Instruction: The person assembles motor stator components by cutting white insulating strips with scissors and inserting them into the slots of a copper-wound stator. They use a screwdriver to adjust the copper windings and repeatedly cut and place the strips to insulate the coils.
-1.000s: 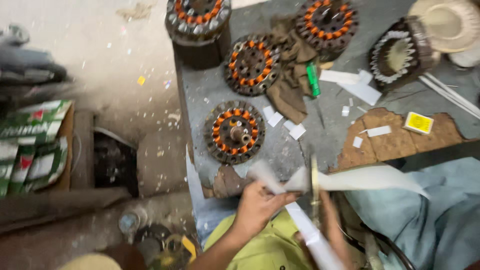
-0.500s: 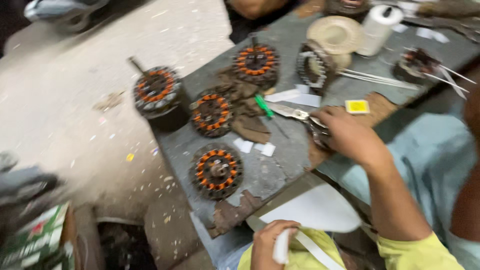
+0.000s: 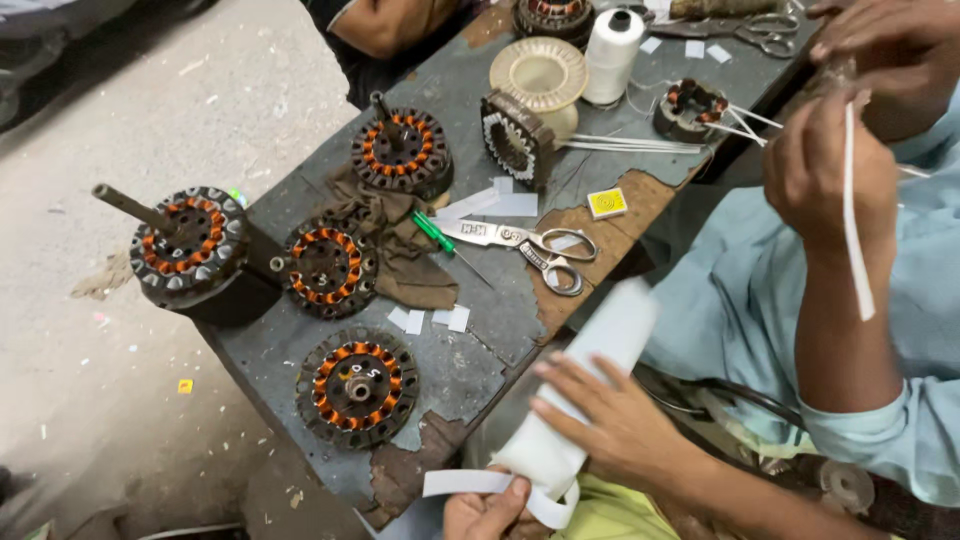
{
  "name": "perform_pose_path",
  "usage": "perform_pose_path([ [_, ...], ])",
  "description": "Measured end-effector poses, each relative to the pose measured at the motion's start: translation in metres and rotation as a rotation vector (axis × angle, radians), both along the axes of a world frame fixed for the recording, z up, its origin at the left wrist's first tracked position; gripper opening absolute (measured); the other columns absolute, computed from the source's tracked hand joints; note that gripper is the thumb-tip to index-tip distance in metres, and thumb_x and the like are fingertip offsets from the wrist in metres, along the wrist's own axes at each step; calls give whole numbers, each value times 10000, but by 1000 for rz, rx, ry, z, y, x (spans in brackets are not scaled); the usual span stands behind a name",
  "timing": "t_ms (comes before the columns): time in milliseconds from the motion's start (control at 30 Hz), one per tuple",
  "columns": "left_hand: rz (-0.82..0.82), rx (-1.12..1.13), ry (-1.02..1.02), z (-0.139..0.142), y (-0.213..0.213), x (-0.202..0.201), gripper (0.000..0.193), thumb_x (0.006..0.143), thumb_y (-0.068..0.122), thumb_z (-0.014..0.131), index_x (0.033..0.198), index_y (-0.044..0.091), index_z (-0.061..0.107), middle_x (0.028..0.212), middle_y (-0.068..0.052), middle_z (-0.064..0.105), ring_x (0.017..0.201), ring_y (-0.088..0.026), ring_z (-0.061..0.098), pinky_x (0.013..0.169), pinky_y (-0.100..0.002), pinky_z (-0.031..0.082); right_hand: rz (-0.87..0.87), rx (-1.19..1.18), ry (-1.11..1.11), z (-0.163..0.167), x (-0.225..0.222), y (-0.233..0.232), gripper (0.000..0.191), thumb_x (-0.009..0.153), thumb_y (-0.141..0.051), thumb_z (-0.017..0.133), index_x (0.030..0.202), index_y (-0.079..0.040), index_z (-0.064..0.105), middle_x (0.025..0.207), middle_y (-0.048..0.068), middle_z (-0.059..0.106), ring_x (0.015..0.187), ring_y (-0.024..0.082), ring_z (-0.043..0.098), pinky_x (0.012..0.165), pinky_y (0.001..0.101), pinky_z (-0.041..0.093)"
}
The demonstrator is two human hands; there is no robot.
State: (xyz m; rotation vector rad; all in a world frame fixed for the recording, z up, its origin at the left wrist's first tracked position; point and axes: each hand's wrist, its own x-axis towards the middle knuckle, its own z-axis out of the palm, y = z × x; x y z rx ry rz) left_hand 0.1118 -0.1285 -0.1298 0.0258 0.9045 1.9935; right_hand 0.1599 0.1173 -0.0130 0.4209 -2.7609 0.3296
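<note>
Paper sheet (image 3: 600,360), white and loosely curled into a roll, sits at the near edge of the workbench (image 3: 470,370), over our lap. Our right hand (image 3: 605,425) comes in from the lower right, palm down, and lies across the sheet with its fingers spread and closed over the lower part. Our left hand (image 3: 488,512) shows only partly at the bottom edge, its thumb pinched down on a narrow paper strip (image 3: 462,483) that curls from under the roll. To the right, a co-worker's hand (image 3: 830,180) in a pale blue sleeve is raised, with a thin white strip (image 3: 858,220) hanging from it. On the bench we count four wound stators with copper coils lying flat, the nearest stator (image 3: 357,385) just left of our hands. A fifth stator (image 3: 515,140) stands on its edge and a smaller one (image 3: 690,105) lies behind it. We count two pairs of scissors, one pair (image 3: 525,245) mid-bench and another (image 3: 760,28) at the far edge. There is also one green screwdriver (image 3: 435,232), one brown rag (image 3: 395,255), one thread spool (image 3: 612,45) and one small yellow box (image 3: 607,203).
</note>
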Motion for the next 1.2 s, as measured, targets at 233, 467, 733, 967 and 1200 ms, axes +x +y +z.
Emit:
perform_pose_path([
  [233, 200, -512, 1608, -18, -65, -69, 222, 1034, 201, 628, 1136, 65, 770, 1108, -66, 816, 1112, -277, 796, 1022, -438, 624, 14, -375, -922, -21, -38, -13, 531, 795, -422, 855, 1202, -123, 688, 976, 162, 773, 984, 343, 742, 856, 451, 558],
  [467, 421, -922, 2654, -10, -5, -43, 339, 956, 302, 554, 1097, 11, 656, 1161, -128, 682, 1108, -312, 659, 919, -579, 545, 500, -526, -1108, -64, -58, -30, 634, 677, -328, 820, 1215, -42, 646, 1106, 196, 743, 1056, 370, 713, 885, 421, 545],
  [733, -396, -1348, 1844, -19, -6, -27, 353, 912, 303, 590, 1178, 89, 680, 1089, -124, 673, 896, -358, 661, 743, -521, 553, 460, -258, -988, -74, -22, -11, 726, 721, -312, 857, 1391, -124, 651, 1169, 183, 735, 1107, 383, 651, 892, 466, 479],
  [967, -506, -938, 2141, -21, -14, -7, 431, 748, 296, 673, 1025, -34, 657, 1007, -149, 673, 846, -370, 707, 599, -433, 529, 600, -834, -1371, -90, -21, -37, 635, 711, -278, 890, 1233, 2, 662, 1101, 202, 730, 1039, 375, 686, 853, 417, 545],
  [1200, -810, -574, 1147, 90, -32, -36, 217, 752, 140, 714, 906, 55, 842, 1099, -154, 715, 1006, -313, 720, 878, -425, 552, 385, -75, -501, -65, 2, -47, 527, 871, -165, 806, 1342, -71, 588, 945, 148, 705, 875, 369, 690, 690, 481, 522],
])
